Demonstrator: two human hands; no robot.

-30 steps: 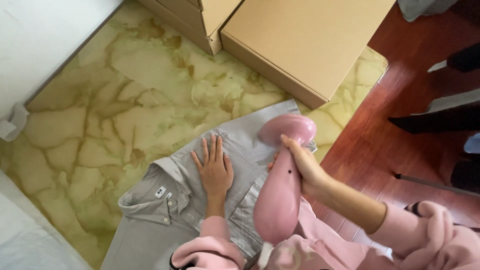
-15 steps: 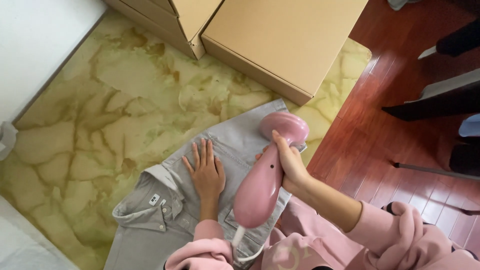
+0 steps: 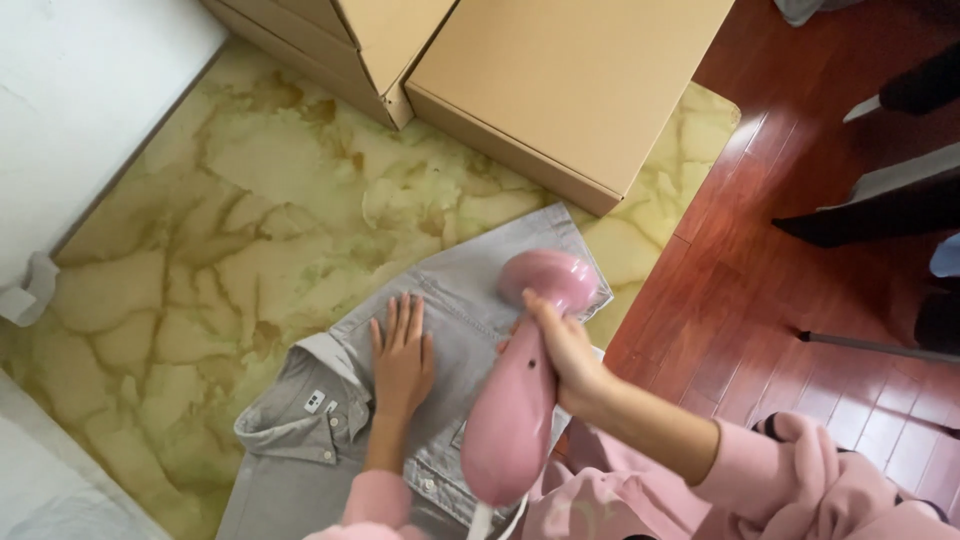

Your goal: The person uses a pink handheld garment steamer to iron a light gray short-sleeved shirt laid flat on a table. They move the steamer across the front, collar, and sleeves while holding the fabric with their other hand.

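A grey collared shirt (image 3: pixel 470 290) lies flat on a green-and-cream marbled mat (image 3: pixel 250 240). My left hand (image 3: pixel 402 355) rests palm down on the shirt's chest, fingers spread, just right of the collar. My right hand (image 3: pixel 562 350) grips the handle of a pink handheld garment steamer (image 3: pixel 520 400), whose rounded head sits over the shirt's lower right part. A white cord leaves the steamer's base at the bottom edge. Both arms wear pink sleeves.
Two tan cardboard boxes (image 3: pixel 570 80) stand at the mat's far edge. Red-brown wooden floor (image 3: pixel 780 300) runs along the right, with dark furniture legs (image 3: pixel 880 215) and a thin metal rod. A white wall and skirting (image 3: pixel 90 110) lie at upper left.
The steamer and my right hand have shifted slightly across the shirt. My left hand stays pressed flat on the fabric. The view has drifted a little.
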